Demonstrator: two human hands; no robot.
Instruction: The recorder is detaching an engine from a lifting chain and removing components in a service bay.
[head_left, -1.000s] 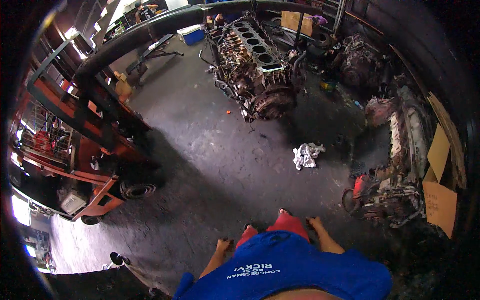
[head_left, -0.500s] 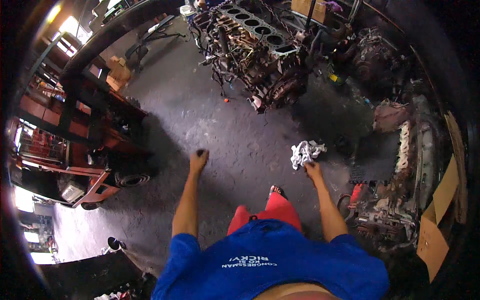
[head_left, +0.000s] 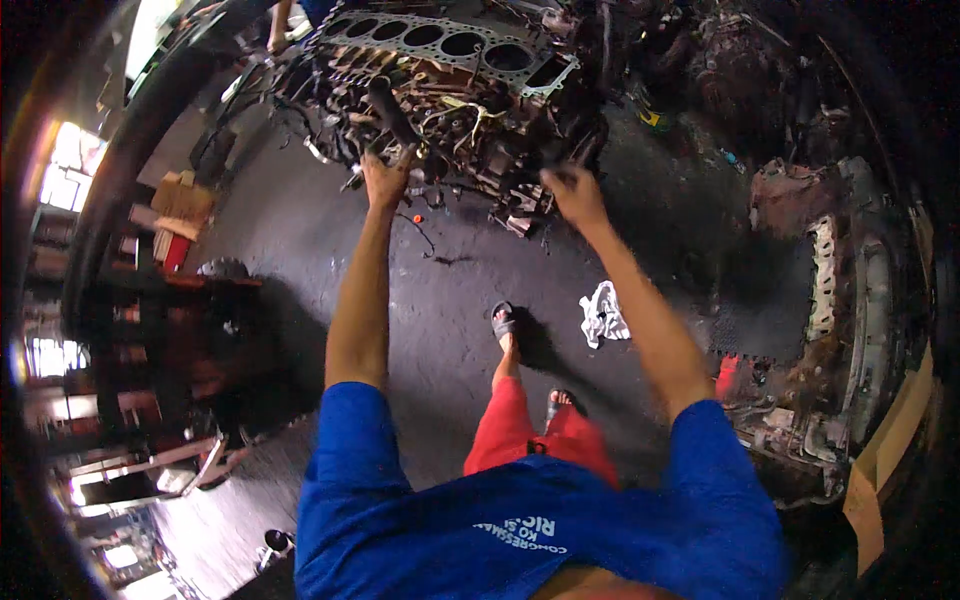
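A large greasy engine block [head_left: 425, 38] with a row of round bores fills the top middle. My left hand [head_left: 384, 184] is raised at its near side, thumb and fingers apart, just below a dark cylindrical part [head_left: 393, 112]. Whether the fingertips touch that part I cannot tell. My right hand [head_left: 577, 200] reaches toward the engine's near right corner, its fingers smeared by motion. A crumpled white cloth [head_left: 603, 318] is beside my right forearm, apart from the hand, apparently on the floor.
Another person's arm [head_left: 279, 28] shows beyond the engine at upper left. A small orange cap [head_left: 418, 219] lies on the dark floor [head_left: 430, 320]. Engine parts [head_left: 822, 280] and cardboard [head_left: 875, 480] line the right side. Cardboard boxes [head_left: 182, 205] stand at left.
I have stepped closer to the engine. Both hands have moved forward to its near side. My right hand has let go of the white cloth. Another person's arm has come into view.
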